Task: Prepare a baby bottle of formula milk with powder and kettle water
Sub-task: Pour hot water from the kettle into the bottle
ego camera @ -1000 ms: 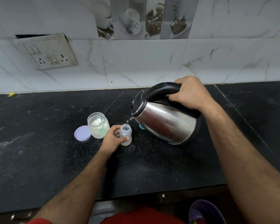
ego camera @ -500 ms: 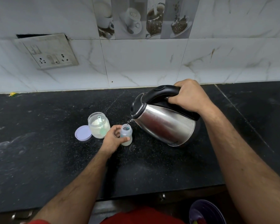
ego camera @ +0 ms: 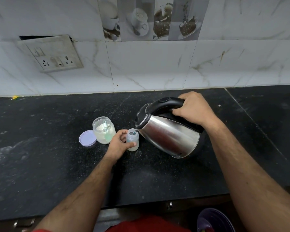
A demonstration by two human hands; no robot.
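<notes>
Beside the powder jar (ego camera: 104,130) on the desk (ego camera: 40,156), left hand (ego camera: 119,144) grips the bottle (ego camera: 132,139); right hand (ego camera: 193,108), curled round the handle, tips the kettle (ego camera: 167,133) over its mouth. Water going in; capping and shaking remain.

Brushed stainless-steel kettle (ego camera: 169,138), shiny, streaked with dark reflections; lid and handle of black plastic, smooth and faintly glossy. Small baby bottle (ego camera: 132,139) of clear plastic, slightly cloudy. Powder jar (ego camera: 104,130) of clear, glossy material, plastic or glass not told apart, with pale matt powder and a translucent green plastic scoop inside. Jar lid (ego camera: 87,137) of smooth lilac plastic, matt. Countertop (ego camera: 40,161) of black speckled stone, dull sheen, dusted with whitish smears. Wall tiles (ego camera: 149,64) of glossy white ceramic with marble-like veining; printed coffee-cup tiles above. Switch plate (ego camera: 52,54) of white plastic, grimy and dulled.
</notes>
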